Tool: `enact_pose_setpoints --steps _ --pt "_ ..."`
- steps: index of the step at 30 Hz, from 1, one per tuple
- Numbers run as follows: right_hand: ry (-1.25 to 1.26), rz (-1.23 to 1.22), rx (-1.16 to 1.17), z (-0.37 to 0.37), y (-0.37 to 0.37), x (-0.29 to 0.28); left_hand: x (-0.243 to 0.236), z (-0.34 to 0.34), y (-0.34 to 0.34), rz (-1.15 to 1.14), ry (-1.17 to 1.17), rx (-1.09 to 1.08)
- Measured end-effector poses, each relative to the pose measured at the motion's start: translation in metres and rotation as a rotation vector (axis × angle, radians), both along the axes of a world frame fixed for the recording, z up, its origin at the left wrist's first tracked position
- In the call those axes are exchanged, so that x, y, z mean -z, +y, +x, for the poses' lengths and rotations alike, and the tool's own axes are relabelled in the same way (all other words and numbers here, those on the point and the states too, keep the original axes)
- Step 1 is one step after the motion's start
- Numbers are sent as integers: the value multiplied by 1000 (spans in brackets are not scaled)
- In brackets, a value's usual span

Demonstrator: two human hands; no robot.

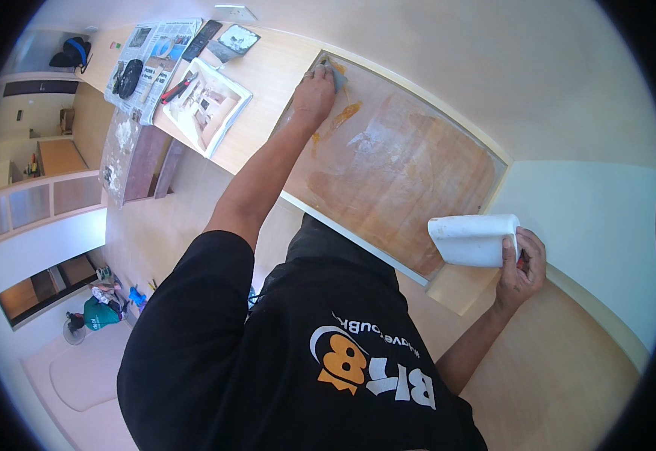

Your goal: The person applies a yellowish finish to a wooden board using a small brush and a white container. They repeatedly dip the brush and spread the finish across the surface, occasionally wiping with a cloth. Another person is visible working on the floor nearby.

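Note:
My left hand (315, 96) reaches to the far left corner of a framed wooden panel (410, 161). Its fingers press a small flat grey piece (339, 77), perhaps a scraper blade, against the surface. Beside it, orange-brown paste (347, 114) is smeared on the wood, and whitish streaks cross the middle. Out to the right, my right hand (521, 274) grips a white plastic container (474, 239) by its end, tilted over the panel's near right corner. Something red shows between those fingers, mostly hidden.
Left of the panel, the pale tabletop (279, 64) holds newspaper (164, 56), an open magazine (206, 105), red-handled pliers (179, 89), a dark remote (202, 40) and a smeared grey plate (236, 41). A wall borders the far side. A stained wooden stool (136, 158) stands left; a fan (74, 327) is farther off.

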State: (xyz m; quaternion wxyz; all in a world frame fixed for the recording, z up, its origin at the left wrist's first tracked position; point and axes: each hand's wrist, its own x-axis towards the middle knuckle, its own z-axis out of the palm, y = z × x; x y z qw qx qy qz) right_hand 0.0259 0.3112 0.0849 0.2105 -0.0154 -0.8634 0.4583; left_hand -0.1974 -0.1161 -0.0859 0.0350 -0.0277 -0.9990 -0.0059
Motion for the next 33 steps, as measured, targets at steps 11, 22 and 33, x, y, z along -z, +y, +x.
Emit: enact_pose_setpoints --steps 11,22,33 --pt "9 11 -10 0 1 1 -7 0 -6 132 -6 -61" --pt "22 12 -18 -1 2 3 -17 11 -15 253 23 -121" --pt "-1 0 5 0 1 2 -6 -13 9 231 -8 -210"
